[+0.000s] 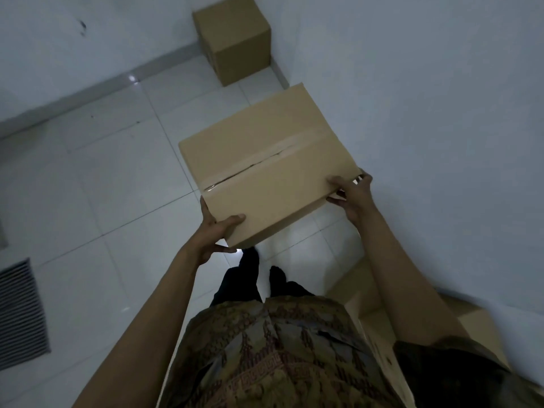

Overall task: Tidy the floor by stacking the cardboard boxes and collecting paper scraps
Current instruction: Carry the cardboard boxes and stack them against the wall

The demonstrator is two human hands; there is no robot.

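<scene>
I hold a closed brown cardboard box (pixel 265 163) in the air above the white tiled floor, its taped top seam partly split. My left hand (pixel 215 231) grips its near left corner, thumb on top. My right hand (pixel 351 192) grips its near right corner beside the wall. A second, smaller cardboard box (pixel 235 36) stands on the floor in the far corner where the two walls meet. Another cardboard box (pixel 379 313) with open flaps lies low at my right side, partly hidden by my arm and shirt. No paper scraps are visible.
A white wall (pixel 441 113) runs close along the right. A dark floor grille (pixel 20 313) sits at the left edge. My feet in dark trousers (pixel 253 275) stand on the glossy tiles (pixel 103 187) below the held box.
</scene>
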